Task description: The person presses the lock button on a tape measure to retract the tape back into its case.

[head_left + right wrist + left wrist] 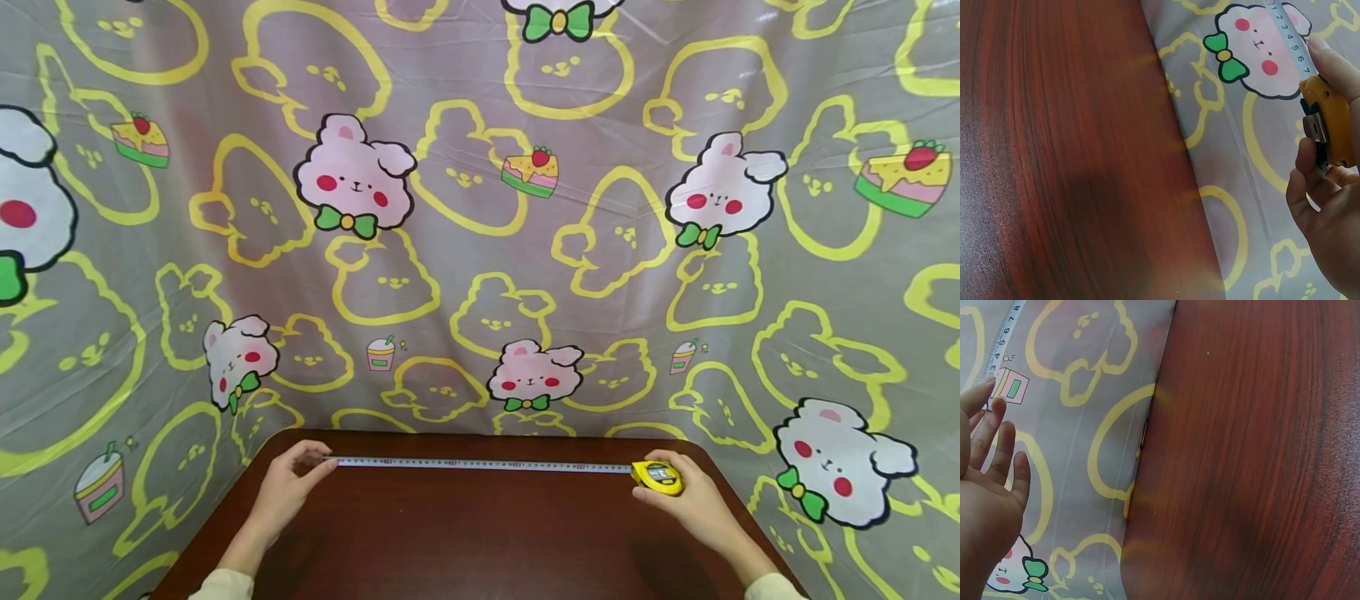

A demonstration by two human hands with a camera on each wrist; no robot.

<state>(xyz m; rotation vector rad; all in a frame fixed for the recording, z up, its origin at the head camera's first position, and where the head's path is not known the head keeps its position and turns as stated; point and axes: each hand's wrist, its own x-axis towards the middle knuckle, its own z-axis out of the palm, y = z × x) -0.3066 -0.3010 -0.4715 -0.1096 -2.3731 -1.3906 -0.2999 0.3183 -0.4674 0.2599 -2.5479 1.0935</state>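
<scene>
Taking the head view as a clock face, a person's left hand (288, 485) is working between 7 and 8 o'clock and the right hand (697, 500) between 4 and 5. The white tape-measure blade (480, 465) is stretching between them, crossing 6 o'clock over the dark wood-grain table (480, 537).

The left hand is pinching the blade's free end between thumb and forefinger, the other fingers spreading loosely, probably because so thin a strip is needing only a fingertip grip. The right hand is gripping the yellow tape-measure case (658, 477), thumb and fingers wrapping it from opposite sides, presumably because the bulkier body is calling for a fuller hold. A metal clip (1315, 127) is showing on its side.

With support at both ends, the blade is lying straight, its printed scale facing the wearer. Toward 12 o'clock, rabbit-printed cloth (480, 250) is hanging behind the table, seemingly serving as a backdrop.
</scene>
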